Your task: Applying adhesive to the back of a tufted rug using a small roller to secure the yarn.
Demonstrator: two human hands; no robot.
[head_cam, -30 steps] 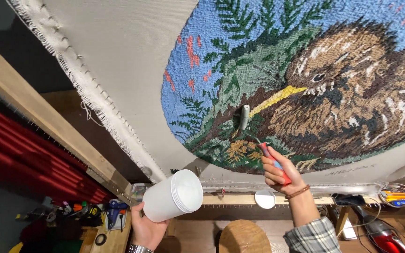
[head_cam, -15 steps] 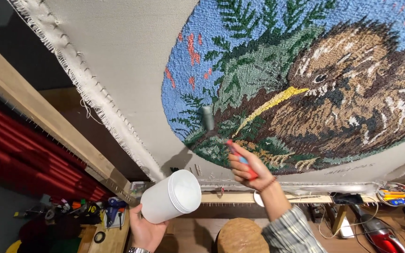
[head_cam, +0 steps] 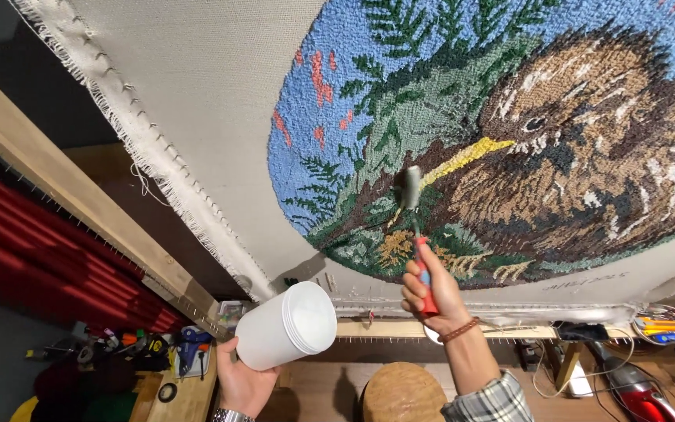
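The right hand [head_cam: 430, 285] is clenched round the red handle of a small roller [head_cam: 412, 187], whose head presses flat against the tufted rug [head_cam: 556, 141] just below the bird's yellow beak, among the dark green and brown yarn. The arm reaches up because the rug is stretched on its pale backing cloth [head_cam: 189, 94] across a wooden frame [head_cam: 64, 195], so the surface has to be worked from underneath and in front. The left hand [head_cam: 245, 380] grips a white tub [head_cam: 287, 326] from below, tilted with its lidded end toward the camera, held low and close to the roller, apparently so it stays within reach. Beneath both hands sit a round wooden stool [head_cam: 404, 395] and a red vacuum [head_cam: 638, 391] on the floor, with tools on a bench [head_cam: 189, 391] at the left
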